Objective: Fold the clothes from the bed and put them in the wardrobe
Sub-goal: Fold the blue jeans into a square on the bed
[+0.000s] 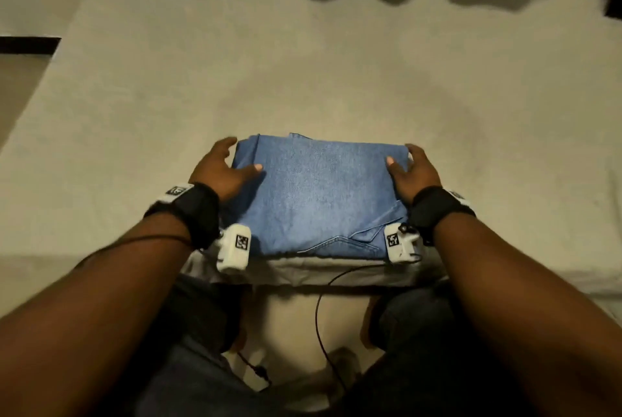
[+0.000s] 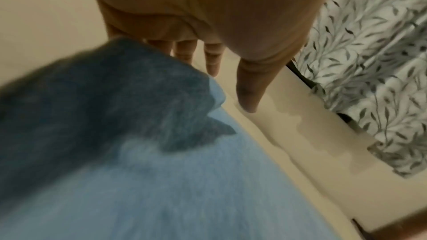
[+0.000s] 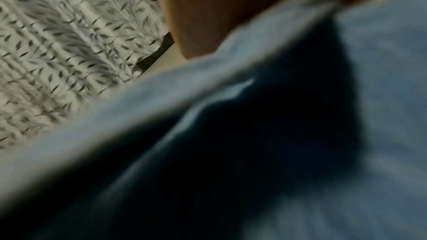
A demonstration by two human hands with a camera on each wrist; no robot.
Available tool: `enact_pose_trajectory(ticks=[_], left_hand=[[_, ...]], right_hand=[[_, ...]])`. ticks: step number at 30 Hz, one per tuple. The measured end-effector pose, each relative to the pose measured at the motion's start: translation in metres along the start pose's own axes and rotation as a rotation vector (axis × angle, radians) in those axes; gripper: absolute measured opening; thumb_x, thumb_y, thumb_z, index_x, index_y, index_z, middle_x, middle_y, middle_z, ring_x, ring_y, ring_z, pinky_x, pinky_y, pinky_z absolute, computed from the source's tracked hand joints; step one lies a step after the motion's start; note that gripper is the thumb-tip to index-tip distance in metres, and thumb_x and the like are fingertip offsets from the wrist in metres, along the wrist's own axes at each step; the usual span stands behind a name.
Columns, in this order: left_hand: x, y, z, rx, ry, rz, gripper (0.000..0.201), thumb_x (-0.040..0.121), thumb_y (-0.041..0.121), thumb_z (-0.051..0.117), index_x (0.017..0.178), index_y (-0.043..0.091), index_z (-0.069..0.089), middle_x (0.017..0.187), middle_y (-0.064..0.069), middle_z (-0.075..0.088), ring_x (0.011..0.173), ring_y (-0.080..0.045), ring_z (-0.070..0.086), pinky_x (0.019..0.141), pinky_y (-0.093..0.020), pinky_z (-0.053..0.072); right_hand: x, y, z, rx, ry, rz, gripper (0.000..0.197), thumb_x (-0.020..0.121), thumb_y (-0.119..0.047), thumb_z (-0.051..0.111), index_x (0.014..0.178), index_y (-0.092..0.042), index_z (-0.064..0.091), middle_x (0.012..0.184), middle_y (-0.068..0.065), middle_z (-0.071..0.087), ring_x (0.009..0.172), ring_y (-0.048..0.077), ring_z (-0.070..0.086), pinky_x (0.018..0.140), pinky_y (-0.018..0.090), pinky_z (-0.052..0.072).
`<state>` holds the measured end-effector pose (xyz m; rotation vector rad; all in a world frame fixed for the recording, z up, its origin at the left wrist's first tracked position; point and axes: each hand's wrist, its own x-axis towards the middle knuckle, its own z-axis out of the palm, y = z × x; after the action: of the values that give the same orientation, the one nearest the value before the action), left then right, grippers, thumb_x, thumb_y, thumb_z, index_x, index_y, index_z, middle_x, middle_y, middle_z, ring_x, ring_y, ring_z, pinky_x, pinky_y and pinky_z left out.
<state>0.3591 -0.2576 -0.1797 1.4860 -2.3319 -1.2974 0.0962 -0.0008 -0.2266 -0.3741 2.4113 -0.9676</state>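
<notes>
Your left hand (image 1: 223, 169) and right hand (image 1: 411, 171) clasp opposite sides of the folded jeans (image 1: 316, 194), thumbs on top. That two-sided grip should keep the folds together as it leaves the bed (image 1: 303, 63).

dim light, leaf-print curtain (image 2: 369, 61) beside a pale floor (image 1: 289, 322).
</notes>
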Motion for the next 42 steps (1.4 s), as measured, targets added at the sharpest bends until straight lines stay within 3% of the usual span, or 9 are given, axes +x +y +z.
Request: enact_pose_trajectory(ticks=[3,8,14,18,23,28,33,37,42], left_hand=[[-0.037,-0.033,0.011,-0.165,-0.064,-0.147,0.061,0.086,0.037,0.079,0.138,0.017,0.053,0.125,-0.001,0.061,0.103,-0.019,0.063,0.07,-0.015,0.047],[-0.065,-0.065,0.024,-0.214,-0.119,-0.222,0.057,0.088,0.05,0.073,0.133,0.015,0.063,0.122,-0.002,0.068,0.109,-0.025,0.065,0.089,-0.03,0.047],[-0.102,-0.069,0.038,-0.4,-0.213,-0.241,0.052,0.088,0.033,0.078,0.13,0.008,0.061,0.12,-0.013,0.07,0.102,-0.034,0.068,0.091,-0.045,0.056],[-0.12,-0.058,0.032,-0.029,-0.098,-0.104,0.04,0.094,0.034,0.069,0.122,0.006,0.067,0.116,-0.017,0.07,0.107,-0.037,0.066,0.089,-0.037,0.051],[-0.128,-0.053,0.009,-0.056,-0.062,-0.103,0.03,0.09,0.035,0.075,0.103,0.009,0.074,0.105,-0.016,0.075,0.096,-0.035,0.07,0.09,-0.041,0.056],[-0.141,-0.065,0.013,0.213,-0.229,-0.192,0.062,0.086,0.041,0.077,0.134,0.007,0.059,0.13,-0.016,0.066,0.115,-0.034,0.063,0.094,-0.035,0.049],[-0.125,-0.048,0.001,-0.021,0.023,-0.101,0.099,0.079,0.051,0.081,0.157,0.018,0.031,0.155,-0.012,0.045,0.137,-0.034,0.048,0.113,-0.044,0.042],[-0.114,-0.025,-0.006,-0.062,0.079,0.047,0.075,0.081,0.049,0.081,0.146,0.026,0.05,0.136,-0.001,0.062,0.121,-0.023,0.06,0.104,-0.038,0.049],[-0.07,-0.006,-0.017,0.0,0.029,0.113,0.051,0.085,0.047,0.078,0.127,0.022,0.067,0.106,0.004,0.069,0.099,-0.016,0.064,0.085,-0.025,0.045]], right_hand=[[-0.009,0.004,-0.004,0.101,-0.038,0.155,0.073,0.089,-0.052,0.071,0.145,-0.013,0.047,0.145,0.01,0.054,0.127,0.032,0.057,0.109,0.041,0.045],[-0.055,0.003,-0.013,0.002,-0.198,0.21,0.04,0.078,-0.024,0.079,0.112,-0.015,0.059,0.103,0.007,0.068,0.09,0.029,0.067,0.087,0.044,0.057],[-0.113,0.031,-0.004,0.085,-0.142,0.24,0.077,0.069,-0.056,0.082,0.127,-0.011,0.059,0.123,0.007,0.067,0.102,0.026,0.065,0.083,0.032,0.049],[-0.141,0.041,-0.006,-0.161,-0.148,0.142,0.06,0.085,-0.035,0.079,0.135,-0.01,0.057,0.132,0.011,0.063,0.117,0.031,0.061,0.092,0.029,0.046],[-0.153,0.042,-0.032,-0.207,-0.104,0.106,0.035,0.087,-0.02,0.075,0.12,-0.008,0.068,0.116,0.013,0.071,0.097,0.028,0.064,0.083,0.03,0.048],[-0.165,0.048,-0.036,-0.438,-0.211,0.155,0.037,0.081,-0.019,0.077,0.115,-0.009,0.069,0.114,0.014,0.071,0.099,0.031,0.066,0.086,0.033,0.052],[-0.151,0.023,-0.041,-0.263,-0.015,0.043,0.03,0.084,-0.008,0.066,0.113,-0.013,0.07,0.108,0.011,0.071,0.105,0.033,0.066,0.095,0.037,0.053],[-0.135,0.006,-0.047,-0.111,0.121,0.039,0.006,0.082,-0.015,0.072,0.079,-0.018,0.068,0.084,0.002,0.069,0.089,0.028,0.066,0.082,0.034,0.052],[-0.109,-0.011,-0.051,-0.011,0.216,-0.03,0.016,0.085,-0.021,0.075,0.073,-0.019,0.064,0.075,-0.003,0.065,0.077,0.023,0.062,0.072,0.027,0.043]])
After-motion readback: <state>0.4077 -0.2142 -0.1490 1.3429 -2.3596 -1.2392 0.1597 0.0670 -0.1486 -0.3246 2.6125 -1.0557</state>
